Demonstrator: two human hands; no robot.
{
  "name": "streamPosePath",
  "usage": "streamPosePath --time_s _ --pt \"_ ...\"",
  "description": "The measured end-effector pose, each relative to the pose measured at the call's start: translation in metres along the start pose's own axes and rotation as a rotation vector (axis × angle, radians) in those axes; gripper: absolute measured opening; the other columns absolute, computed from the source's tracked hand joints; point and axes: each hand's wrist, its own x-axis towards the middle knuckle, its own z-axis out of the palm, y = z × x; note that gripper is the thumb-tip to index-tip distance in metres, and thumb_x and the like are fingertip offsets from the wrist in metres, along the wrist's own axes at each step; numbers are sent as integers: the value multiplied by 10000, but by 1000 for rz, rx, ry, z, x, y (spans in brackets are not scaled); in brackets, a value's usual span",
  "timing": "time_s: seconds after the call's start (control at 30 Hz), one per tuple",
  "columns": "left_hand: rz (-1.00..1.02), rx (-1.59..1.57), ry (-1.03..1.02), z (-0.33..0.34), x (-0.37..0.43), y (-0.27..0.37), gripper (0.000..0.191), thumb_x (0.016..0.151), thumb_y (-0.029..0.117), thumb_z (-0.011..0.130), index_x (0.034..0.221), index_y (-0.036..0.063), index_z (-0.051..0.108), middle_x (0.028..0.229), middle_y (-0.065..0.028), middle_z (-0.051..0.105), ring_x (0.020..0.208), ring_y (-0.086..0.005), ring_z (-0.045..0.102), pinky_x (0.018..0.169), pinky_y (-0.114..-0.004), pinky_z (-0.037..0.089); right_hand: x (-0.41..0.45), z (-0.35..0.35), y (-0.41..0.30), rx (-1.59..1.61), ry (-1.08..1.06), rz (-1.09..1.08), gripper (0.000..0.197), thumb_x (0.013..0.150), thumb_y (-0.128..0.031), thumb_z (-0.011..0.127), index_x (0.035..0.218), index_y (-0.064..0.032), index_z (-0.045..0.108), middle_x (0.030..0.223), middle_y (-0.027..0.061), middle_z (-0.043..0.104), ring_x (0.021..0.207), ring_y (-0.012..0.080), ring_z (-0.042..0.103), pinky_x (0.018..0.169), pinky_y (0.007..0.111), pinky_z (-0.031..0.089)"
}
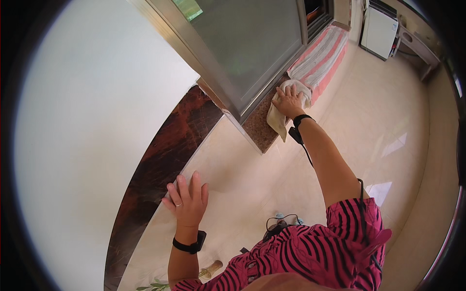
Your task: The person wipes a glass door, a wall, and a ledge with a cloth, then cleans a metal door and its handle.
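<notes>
Under the spread fingers of my right hand (289, 100) a pale cloth (280, 118) lies pressed flat on a brown speckled stone window sill (260, 132). The cloth's far end meets a pink, white and grey striped towel (322, 60) laid along the same sill. My left hand (187, 203), with a ring on one finger, rests with fingers apart on the pale tiled wall, close to a dark reddish-brown stone border (156, 163). It holds nothing. Both wrists wear black bands.
A sliding window with a metal frame (214, 54) and frosted glass (255, 43) stands beside the sill. A white appliance (379, 32) is at the upper right, near a pale table (418, 45). A vase (211, 270) with green leaves (156, 285) shows at the bottom.
</notes>
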Motion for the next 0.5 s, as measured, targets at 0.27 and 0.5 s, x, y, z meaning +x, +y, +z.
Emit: streamPosePath --time_s 0.27,0.5 --pt "-7 -49 -25 54 0 11 469 848 462 608 1239 206 569 1412 -203 387 1364 -445 237 1114 -566 50 -9 61 -52 39 -42 -387 603 894 -438 483 1376 -85 405 1437 169 369 1385 338 240 1102 477 206" --pt "51 -123 -91 54 24 10 473 853 473 609 1240 206 564 1460 -220 291 1389 -468 116 1107 -558 -51 4 35 -19 78 -18 -557 622 819 -481 585 1337 -152 480 1384 119 422 1361 292 285 1078 443 254"
